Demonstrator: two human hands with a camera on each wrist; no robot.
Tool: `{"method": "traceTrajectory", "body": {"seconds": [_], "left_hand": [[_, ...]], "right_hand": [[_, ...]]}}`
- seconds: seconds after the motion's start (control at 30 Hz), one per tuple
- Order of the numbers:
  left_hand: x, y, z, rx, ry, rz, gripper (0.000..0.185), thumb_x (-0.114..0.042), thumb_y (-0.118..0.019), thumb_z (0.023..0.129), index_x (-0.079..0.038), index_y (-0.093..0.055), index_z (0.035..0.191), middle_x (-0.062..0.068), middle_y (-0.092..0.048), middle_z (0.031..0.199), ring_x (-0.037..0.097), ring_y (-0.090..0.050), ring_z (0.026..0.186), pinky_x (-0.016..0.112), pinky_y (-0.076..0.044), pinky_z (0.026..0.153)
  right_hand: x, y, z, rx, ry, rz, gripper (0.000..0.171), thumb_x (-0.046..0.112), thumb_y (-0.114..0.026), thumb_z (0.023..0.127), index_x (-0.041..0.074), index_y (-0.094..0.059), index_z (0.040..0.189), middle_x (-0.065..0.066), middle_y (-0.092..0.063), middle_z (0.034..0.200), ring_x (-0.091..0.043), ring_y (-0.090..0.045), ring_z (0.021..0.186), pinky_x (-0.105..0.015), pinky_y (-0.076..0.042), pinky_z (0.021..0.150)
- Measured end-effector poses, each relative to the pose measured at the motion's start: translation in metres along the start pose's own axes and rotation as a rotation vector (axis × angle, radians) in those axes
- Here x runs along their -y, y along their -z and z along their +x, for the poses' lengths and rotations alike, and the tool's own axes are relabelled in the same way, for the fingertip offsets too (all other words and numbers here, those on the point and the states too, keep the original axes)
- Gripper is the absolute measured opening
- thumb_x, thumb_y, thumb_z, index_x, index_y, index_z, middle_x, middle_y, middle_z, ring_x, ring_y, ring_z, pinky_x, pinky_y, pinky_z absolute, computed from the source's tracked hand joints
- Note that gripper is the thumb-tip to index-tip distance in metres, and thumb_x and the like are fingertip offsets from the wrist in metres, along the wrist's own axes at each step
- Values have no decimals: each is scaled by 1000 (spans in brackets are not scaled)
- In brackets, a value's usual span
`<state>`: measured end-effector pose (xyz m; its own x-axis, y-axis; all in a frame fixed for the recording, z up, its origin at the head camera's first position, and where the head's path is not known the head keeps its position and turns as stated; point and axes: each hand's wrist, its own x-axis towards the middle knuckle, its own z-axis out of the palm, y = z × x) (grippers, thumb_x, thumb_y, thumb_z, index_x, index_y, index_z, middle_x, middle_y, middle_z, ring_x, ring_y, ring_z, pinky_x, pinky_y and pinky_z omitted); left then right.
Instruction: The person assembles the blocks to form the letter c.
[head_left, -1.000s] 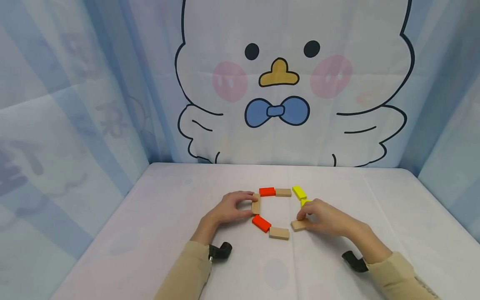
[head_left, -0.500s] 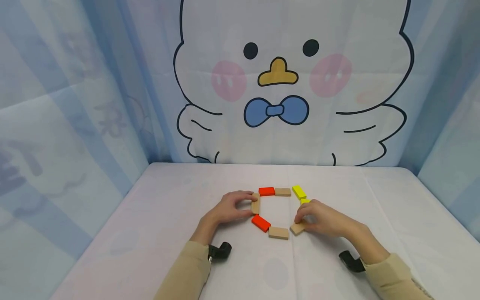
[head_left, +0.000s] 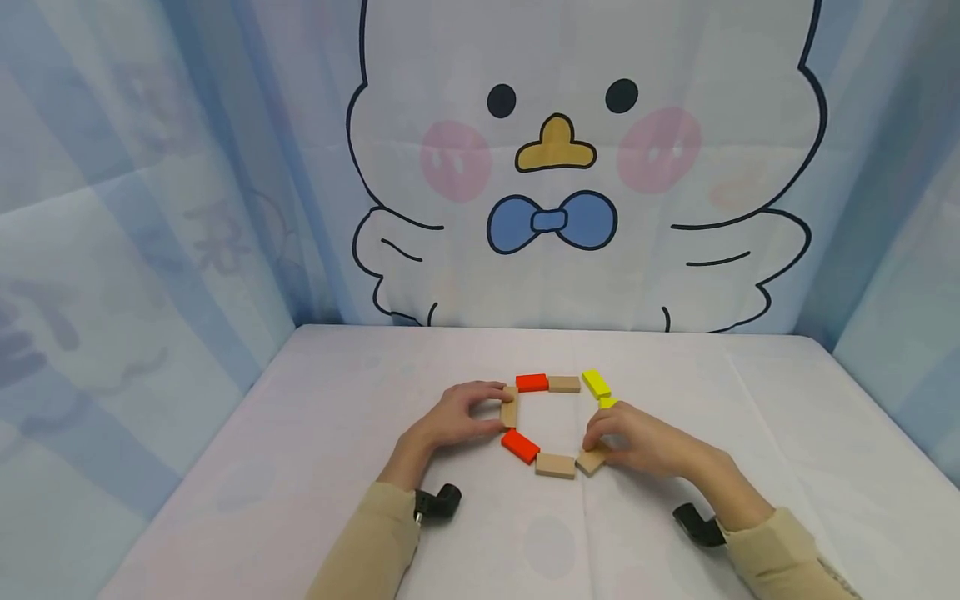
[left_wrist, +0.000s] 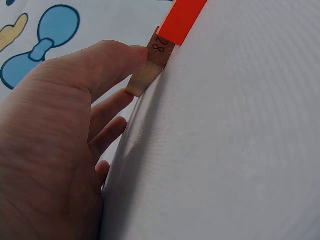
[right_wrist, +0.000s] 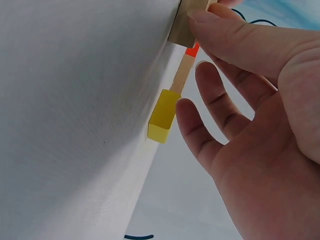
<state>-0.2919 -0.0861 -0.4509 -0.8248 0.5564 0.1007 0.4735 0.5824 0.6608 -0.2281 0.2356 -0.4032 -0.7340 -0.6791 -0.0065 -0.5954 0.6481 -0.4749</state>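
Small flat blocks form a ring on the white table (head_left: 547, 558). At the ring's left side my left hand (head_left: 452, 414) holds a plain wooden block (head_left: 510, 410) by thumb and fingertips; the left wrist view shows the number 28 on the wooden block (left_wrist: 158, 46). My right hand (head_left: 647, 435) pinches another wooden block (head_left: 591, 460) between thumb and index finger at the near right. Its left corner comes right up to a wooden block (head_left: 555, 466) at the ring's front. In the right wrist view the other fingers stay apart from a yellow block (right_wrist: 164, 112).
One red block (head_left: 521, 447) lies between the left and front wooden blocks. At the back are another red block (head_left: 532, 382), a wooden block (head_left: 564, 384) and a yellow block (head_left: 596, 384). A second yellow block (head_left: 607, 402) is partly hidden behind the right hand.
My right hand has drawn its wooden block left and slightly nearer, turning it so that it slants and meets the front block. The left hand has stayed in place.
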Motion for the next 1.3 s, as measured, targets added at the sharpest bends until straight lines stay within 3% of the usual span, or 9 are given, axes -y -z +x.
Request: {"method": "traceTrajectory", "body": {"seconds": [0.37,0.7,0.97,1.3], "left_hand": [[-1,1,-1,9,16,15,43,-30,-73,92,-22,-67,133,1,-52,148,25,-39,142,55,-24,117],[-1,1,0,4,-12,7,43,-29,-73,92,-19,-67,133,4,-53,148,28,-40,141,57,-25,116],[-1,1,0,4,-13,-1,42,-29,-73,92,-19,-68,132,4,-53,148,27,-41,140,56,-26,116],[-2,1,0,9,-13,-1,42,-29,-73,92,-19,-68,132,3,-53,148,26,-41,140,54,-28,116]], "right_hand": [[2,-1,1,-12,15,-12,32,-6,-73,86,21,-75,103,12,-64,111,-21,-53,108,-46,-48,96],[1,-2,1,-27,14,-18,34,-7,-73,86,19,-75,106,12,-66,111,-21,-53,108,-46,-48,96],[-3,1,-2,-53,-24,-10,38,-10,-70,86,18,-73,110,13,-65,113,-22,-52,111,-49,-48,98],[-12,5,-3,-203,-124,-24,23,1,-74,89,10,-73,110,-1,-66,115,-29,-58,110,-54,-48,97]]}}
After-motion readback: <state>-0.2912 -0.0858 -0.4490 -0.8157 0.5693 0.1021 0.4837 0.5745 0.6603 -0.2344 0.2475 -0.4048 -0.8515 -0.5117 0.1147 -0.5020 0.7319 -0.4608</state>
